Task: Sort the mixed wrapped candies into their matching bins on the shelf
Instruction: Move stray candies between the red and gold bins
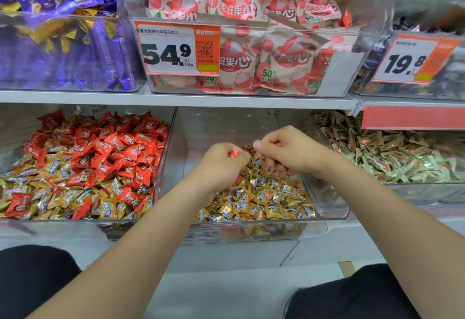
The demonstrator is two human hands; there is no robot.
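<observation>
Both hands are in the middle bin (226, 127), on the gold candies (264, 198). The left hand (221, 162) is curled and pinches a red candy (234, 153). The right hand (289, 150) is curled too, with a bit of red showing, but I cannot tell if it holds anything. The left bin (63, 229), at nine o'clock, has red and gold mixed. A loose pinch on the way over could drop the red candy back among the gold.

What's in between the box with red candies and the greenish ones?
A clear bin of gold candies, with the left hand and right hand in it, in the head view.
</observation>
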